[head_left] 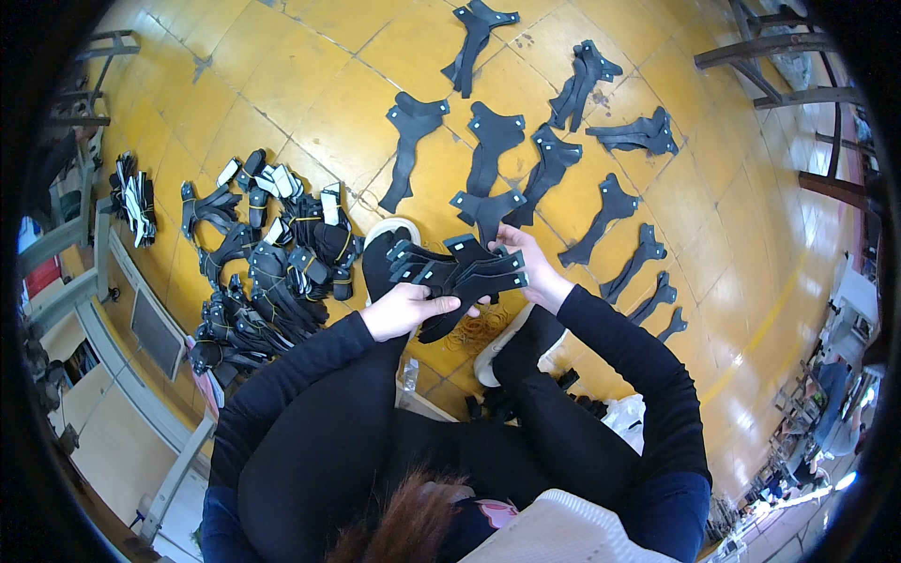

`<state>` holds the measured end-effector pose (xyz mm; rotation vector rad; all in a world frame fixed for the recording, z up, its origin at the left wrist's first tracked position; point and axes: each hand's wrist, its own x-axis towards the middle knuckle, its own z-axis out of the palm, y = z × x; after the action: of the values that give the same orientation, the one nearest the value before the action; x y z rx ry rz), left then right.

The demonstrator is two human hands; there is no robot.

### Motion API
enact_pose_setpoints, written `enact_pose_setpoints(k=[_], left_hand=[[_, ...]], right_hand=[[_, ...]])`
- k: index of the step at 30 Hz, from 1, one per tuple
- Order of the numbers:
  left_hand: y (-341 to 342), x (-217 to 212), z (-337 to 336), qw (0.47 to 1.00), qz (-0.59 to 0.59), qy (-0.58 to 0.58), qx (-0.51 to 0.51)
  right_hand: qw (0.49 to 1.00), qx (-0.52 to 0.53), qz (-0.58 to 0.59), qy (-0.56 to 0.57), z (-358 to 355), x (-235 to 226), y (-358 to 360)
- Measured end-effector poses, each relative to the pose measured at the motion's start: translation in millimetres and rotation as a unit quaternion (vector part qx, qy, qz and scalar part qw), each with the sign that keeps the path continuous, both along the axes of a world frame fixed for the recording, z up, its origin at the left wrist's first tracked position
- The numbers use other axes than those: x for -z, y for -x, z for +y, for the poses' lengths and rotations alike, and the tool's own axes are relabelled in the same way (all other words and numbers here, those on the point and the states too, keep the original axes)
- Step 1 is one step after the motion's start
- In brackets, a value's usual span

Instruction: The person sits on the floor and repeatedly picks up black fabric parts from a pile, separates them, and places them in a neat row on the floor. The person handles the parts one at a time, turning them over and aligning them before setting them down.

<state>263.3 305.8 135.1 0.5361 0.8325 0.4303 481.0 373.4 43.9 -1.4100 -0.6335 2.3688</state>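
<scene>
While I crouch over the yellow tiled floor (310, 66), my left hand (405, 310) and right hand (530, 267) both clasp a fanned stack of flat black cut pieces (460, 277) above my knees; beyond lie bundled black pieces (272, 263) and single black cut-outs (554, 159).

The left hand (405, 310) and right hand (527, 267) together held a fanned stack of black cut pieces (460, 272) above the knees. On the yellow floor (310, 75) beyond, single black pieces (493, 150) lay spread apart in rows. To the left sat a heap of bundled pieces (272, 263) tied with bands.
</scene>
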Motion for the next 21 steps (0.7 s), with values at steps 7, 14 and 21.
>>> enact_pose_setpoints(k=[7,14,21], left_hand=[[1.9,9.6,-4.8,0.995,0.095,0.006,-0.018],[-6.2,1.7,1.6,0.987,0.054,0.016,-0.149],[-3.7,13.4,2.0,0.960,0.114,-0.037,-0.252]], right_hand=[[0.994,0.023,-0.059,-0.089,28.0,-12.9,19.5],[0.989,0.114,-0.075,0.055,47.3,5.8,27.6],[1.000,0.010,-0.021,-0.002,28.7,-31.7,5.9]])
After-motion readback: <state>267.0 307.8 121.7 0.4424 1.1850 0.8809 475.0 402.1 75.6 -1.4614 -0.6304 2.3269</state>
